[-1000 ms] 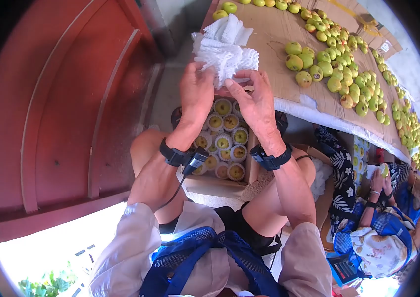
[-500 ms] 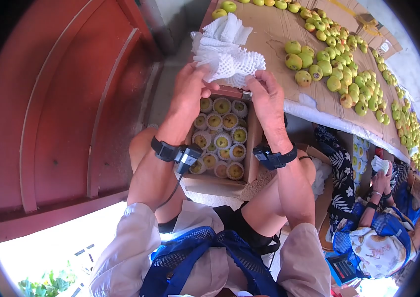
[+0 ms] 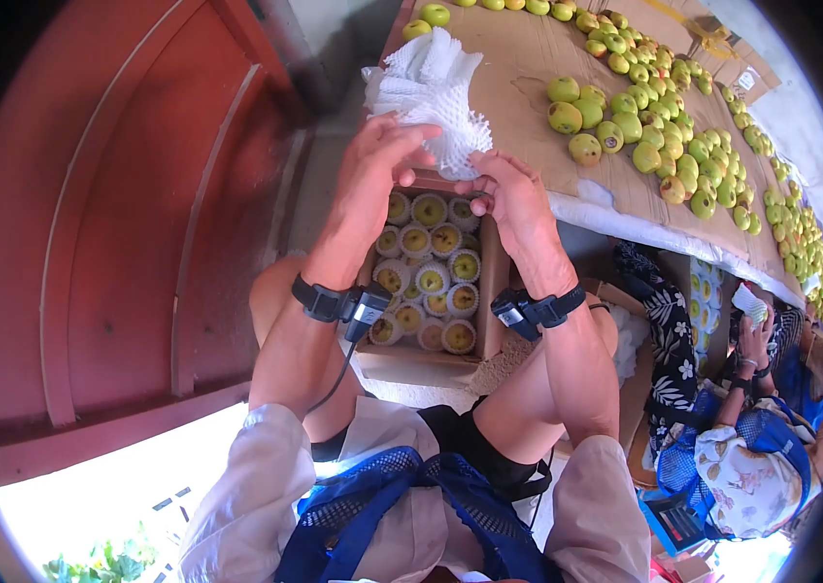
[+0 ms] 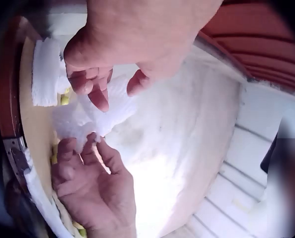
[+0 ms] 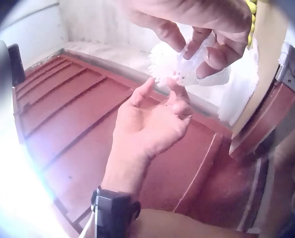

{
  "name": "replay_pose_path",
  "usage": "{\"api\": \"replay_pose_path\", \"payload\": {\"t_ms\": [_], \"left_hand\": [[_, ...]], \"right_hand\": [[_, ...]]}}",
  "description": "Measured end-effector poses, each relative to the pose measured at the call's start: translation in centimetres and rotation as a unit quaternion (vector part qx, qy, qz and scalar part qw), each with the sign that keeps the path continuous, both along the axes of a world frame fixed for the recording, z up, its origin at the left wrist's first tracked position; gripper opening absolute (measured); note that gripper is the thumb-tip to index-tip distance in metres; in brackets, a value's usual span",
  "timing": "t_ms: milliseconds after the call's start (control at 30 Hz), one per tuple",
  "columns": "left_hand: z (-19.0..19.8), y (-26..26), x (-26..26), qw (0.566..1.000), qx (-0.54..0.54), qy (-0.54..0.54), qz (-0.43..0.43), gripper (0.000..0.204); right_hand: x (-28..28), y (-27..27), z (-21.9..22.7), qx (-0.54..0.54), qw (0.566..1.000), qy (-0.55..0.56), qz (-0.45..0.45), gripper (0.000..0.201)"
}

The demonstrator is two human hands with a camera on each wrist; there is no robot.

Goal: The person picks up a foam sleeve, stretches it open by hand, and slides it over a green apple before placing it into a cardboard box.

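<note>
Knees frame an open cardboard box [image 3: 495, 291] low in the head view, and inside it lie rows of net-wrapped fruits [image 3: 431, 278]. Above the box both hands meet at a pile of white foam nets [image 3: 428, 92] that sits on the near edge of a cardboard-covered table [image 3: 528, 68]. The left hand [image 3: 372, 170] reaches in with fingers loosely bent, their tips on the lower edge of the nets; the left wrist view shows the fingers parted around a net, and a firm grip cannot be confirmed. The right hand [image 3: 513, 199] pinches a net between thumb and curled fingers, as the right wrist view shows. Farther along the table lie many loose green and yellow fruits [image 3: 659, 146]. At the far right another person [image 3: 741, 428] sits holding a white net.
</note>
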State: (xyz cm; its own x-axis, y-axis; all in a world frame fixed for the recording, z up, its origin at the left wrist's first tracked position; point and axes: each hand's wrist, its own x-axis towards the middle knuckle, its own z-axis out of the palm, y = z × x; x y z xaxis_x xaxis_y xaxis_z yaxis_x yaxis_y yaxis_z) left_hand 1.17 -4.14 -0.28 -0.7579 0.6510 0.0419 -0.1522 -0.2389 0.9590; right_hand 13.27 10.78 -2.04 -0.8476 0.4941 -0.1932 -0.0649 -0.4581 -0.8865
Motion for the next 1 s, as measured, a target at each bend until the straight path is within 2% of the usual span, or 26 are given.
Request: {"api": "replay_pose_path", "payload": {"t_ms": [100,200,400,500,600,700,800,900,1000], "left_hand": [[-0.7,0.1,0.5,0.996,-0.043,0.011,0.075,0.023],[-0.4,0.4,0.3,0.992,-0.091,0.003,0.083,0.024],[-0.8,0.5,0.0,0.996,-0.076,0.004,0.051,0.021],[-1.2,0.2,-0.5,0.998,-0.039,-0.029,0.03,0.021],[-1.5,-0.4,-1.3,0.994,0.014,-0.097,-0.056,0.025],[-1.5,-0.8,-1.4,0.991,0.015,-0.118,-0.064,0.031],[-1.1,-1.1,-1.4,0.994,-0.003,-0.074,-0.077,0.033],[-0.9,-1.1,-1.4,0.998,-0.029,-0.034,-0.041,0.032],[-1.2,-1.1,-1.5,0.997,-0.018,-0.043,-0.064,0.031]], "right_hand": [[-0.2,0.3,-0.3,-0.041,0.998,0.037,-0.001,0.012],[-0.2,0.3,0.0,-0.033,0.999,0.04,0.004,0.011],[0.0,-0.1,0.1,0.02,0.999,0.02,0.022,0.009],[0.0,-0.1,0.0,0.043,0.998,0.019,0.04,0.01],[0.0,-0.2,-0.2,0.062,0.997,0.007,0.044,0.01],[0.1,-0.1,-0.5,0.088,0.995,0.002,0.047,0.012],[-0.1,0.0,-0.6,0.101,0.993,-0.001,0.052,0.013],[-0.2,-0.4,-0.1,0.12,0.992,-0.016,0.044,0.011],[-0.4,-0.4,-0.6,0.173,0.983,-0.036,0.044,0.012]]}}
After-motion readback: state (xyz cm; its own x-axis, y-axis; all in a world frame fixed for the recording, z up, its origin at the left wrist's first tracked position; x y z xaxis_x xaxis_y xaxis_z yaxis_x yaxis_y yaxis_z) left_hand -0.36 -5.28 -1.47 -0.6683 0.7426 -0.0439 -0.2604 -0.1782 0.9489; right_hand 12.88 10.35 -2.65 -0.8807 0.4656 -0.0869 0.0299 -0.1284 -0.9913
